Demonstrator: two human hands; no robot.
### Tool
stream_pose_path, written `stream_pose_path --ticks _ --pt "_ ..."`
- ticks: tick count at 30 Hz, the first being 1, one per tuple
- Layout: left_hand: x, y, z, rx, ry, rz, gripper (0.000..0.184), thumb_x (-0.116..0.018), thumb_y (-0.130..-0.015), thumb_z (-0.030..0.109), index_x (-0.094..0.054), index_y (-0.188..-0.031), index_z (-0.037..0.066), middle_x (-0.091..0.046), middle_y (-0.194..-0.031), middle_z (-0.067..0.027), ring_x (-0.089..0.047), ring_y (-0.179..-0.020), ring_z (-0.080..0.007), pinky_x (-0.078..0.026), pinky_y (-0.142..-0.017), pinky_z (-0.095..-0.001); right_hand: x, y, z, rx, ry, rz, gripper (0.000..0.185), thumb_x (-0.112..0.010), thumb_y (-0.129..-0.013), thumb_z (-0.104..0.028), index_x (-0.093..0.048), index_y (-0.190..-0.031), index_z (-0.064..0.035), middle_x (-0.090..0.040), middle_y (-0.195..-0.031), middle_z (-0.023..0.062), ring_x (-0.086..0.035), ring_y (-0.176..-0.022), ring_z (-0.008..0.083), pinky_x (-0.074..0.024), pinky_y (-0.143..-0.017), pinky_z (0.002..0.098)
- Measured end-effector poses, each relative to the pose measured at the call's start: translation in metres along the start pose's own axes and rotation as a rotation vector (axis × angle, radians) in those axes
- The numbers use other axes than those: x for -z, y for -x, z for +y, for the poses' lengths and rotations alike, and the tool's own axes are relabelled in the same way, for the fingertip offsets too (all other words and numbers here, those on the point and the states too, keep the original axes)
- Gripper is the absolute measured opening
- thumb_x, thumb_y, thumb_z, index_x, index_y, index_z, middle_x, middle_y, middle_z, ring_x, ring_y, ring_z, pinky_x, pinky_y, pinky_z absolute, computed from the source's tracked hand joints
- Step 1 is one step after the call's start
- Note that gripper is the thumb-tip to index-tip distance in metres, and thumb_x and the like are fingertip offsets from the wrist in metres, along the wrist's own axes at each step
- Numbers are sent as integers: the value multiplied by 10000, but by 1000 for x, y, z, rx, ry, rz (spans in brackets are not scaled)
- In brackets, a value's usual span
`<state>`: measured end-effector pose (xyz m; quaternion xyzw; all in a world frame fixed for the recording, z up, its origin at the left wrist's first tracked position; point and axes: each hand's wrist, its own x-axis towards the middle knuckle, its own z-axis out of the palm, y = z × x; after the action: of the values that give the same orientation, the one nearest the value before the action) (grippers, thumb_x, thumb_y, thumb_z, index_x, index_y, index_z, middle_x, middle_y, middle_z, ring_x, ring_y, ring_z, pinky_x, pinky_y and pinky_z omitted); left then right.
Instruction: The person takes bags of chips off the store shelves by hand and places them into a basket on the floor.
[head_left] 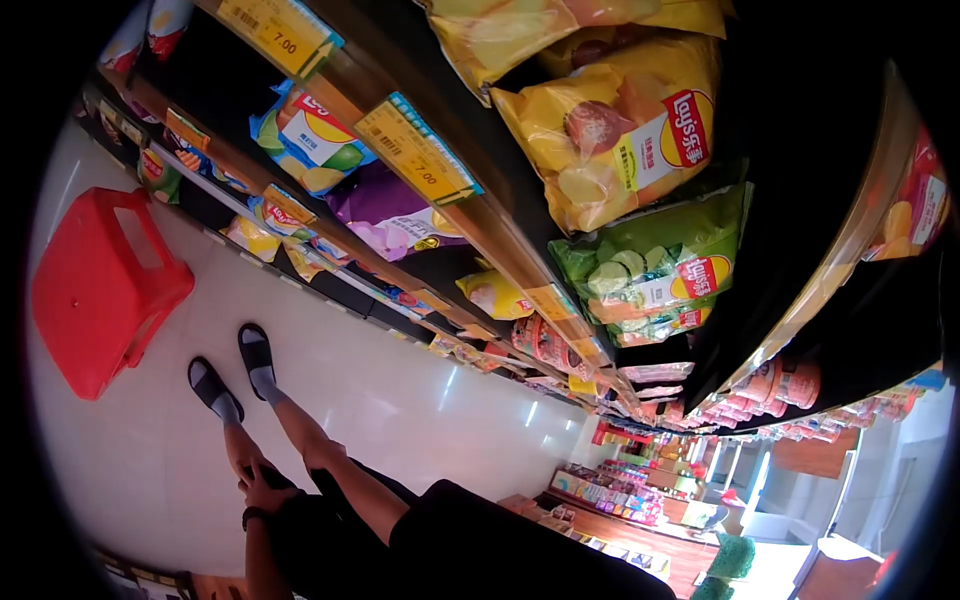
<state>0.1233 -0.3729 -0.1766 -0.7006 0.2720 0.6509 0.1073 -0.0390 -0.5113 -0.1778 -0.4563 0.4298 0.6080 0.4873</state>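
My right hand (265,492) is low in the view, a dark band around its wrist. It lies against the black cloth (325,525) by my lower leg, with its fingers stretched out and apart; nothing shows in it. My left hand is out of view. Both my feet, in black slippers (255,348), stand on the pale floor (400,400). Across from them runs a shelf with a yellow chip bag (625,130), a green chip bag (660,260) and a purple snack bag (400,220), all out of reach of the visible hand.
A red plastic stool (95,290) stands on the floor beyond my feet. Yellow price tags (420,150) line the shelf edge. Pink tubs (780,385) sit farther along. A counter with small packs (610,495) stands at the far end, near green baskets (735,555).
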Motion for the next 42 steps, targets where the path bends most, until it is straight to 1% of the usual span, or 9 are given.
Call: stream_pose_path --ticks 1,7,18,19,25,26,28,31,42 --pt "2 -1 5 7 -18 6 1390 -879 -451 480 -16 -1508 211 83 -1550 -198 -175 -1365 -484 -415 -994 -567 -6 -19 11 -57 -126 29 677 -633 -774 -460 -514 -1336 -101 -533 -1341 133 -504 -1246 264 -409 -1019 377" --pt "2 -13 12 -11 -26 11 1364 -875 -448 491 -64 -1507 205 95 -1551 -202 -144 -1373 -498 -393 -1000 -595 -35 -112 72 125 -280 235 612 -556 -830 -458 -517 -1317 -90 -544 -1306 190 -504 -1231 328 -394 -1036 410" --pt "40 -22 59 -24 -102 -126 1350 -854 -494 537 -28 -1513 215 84 -1537 -252 -127 -1364 -534 -318 -1078 -549 31 -25 79 253 -731 771 250 -518 -874 -295 -617 -988 -97 -678 -934 194 -632 -919 406 -498 -808 457" --pt "40 -15 66 -21 -75 -7 1183 -865 -476 520 -298 -1456 174 -16 -1541 -230 -201 -1365 -472 -336 -1080 -504 34 -20 80 278 -736 783 246 -516 -875 -294 -617 -990 -101 -679 -930 190 -632 -917 406 -497 -807 459" --pt "53 -92 41 -311 -223 -86 577 -709 -727 424 -592 -1206 125 -551 -1257 -169 -556 -1123 -347 -481 -917 -434 52 -11 82 381 -740 811 227 -544 -883 -300 -614 -986 -110 -678 -889 177 -649 -884 373 -509 -774 439" --pt "65 -85 43 -429 -309 14 337 -623 -817 342 -642 -1042 93 -589 -1144 -138 -592 -997 -345 -501 -830 -455 56 -10 82 379 -714 810 229 -551 -887 -304 -611 -979 -102 -678 -882 172 -655 -875 360 -510 -767 431" --pt "102 -46 61 -399 -64 186 270 -594 -826 264 -641 -1044 112 -614 -1039 -147 -602 -961 -351 -503 -820 -471 65 -17 79 444 -679 822 201 -560 -893 -264 -603 -977 -87 -680 -887 157 -667 -861 333 -513 -755 411" --pt "120 -49 59 -415 -473 434 266 -584 -806 187 -622 -1034 57 -632 -948 -175 -608 -919 -356 -495 -827 -476 86 -3 59 603 -763 895 174 -570 -900 -224 -589 -981 -71 -675 -865 143 -674 -853 295 -516 -731 371" --pt "248 66 319 -1197 621 1038 362 -580 -863 18 -520 -1220 25 -571 -1171 -141 -568 -1045 -277 -474 -863 -373 177 157 -34 1123 -1031 1242 324 -531 -908 -6 -492 -1224 -68 -564 -1135 77 -584 -965 163 -482 -756 274"
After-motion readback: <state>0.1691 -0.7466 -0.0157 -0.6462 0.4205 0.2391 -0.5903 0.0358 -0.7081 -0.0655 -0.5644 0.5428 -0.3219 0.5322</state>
